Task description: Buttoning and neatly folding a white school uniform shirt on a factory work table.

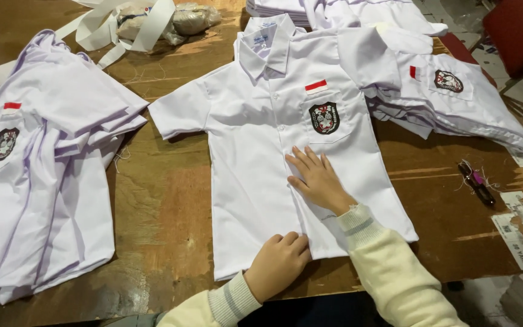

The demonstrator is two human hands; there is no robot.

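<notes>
A white short-sleeved shirt (255,121) lies face up and flat on the wooden table (164,200), collar away from me. A dark crest badge and a small red-and-white patch sit on its chest pocket. My right hand (317,178) rests flat, fingers spread, on the shirt's front just below the pocket. My left hand (278,261) is curled at the bottom hem, fingers bent down onto the cloth near the button line. Both arms wear cream knit sleeves with a grey stripe at the cuff.
A stack of the same white shirts (37,181) lies at the left, another pile (455,103) at the right and back. White strips and a bag (152,24) lie at the far edge. Small snips (476,181) and paper labels (519,233) sit at the right.
</notes>
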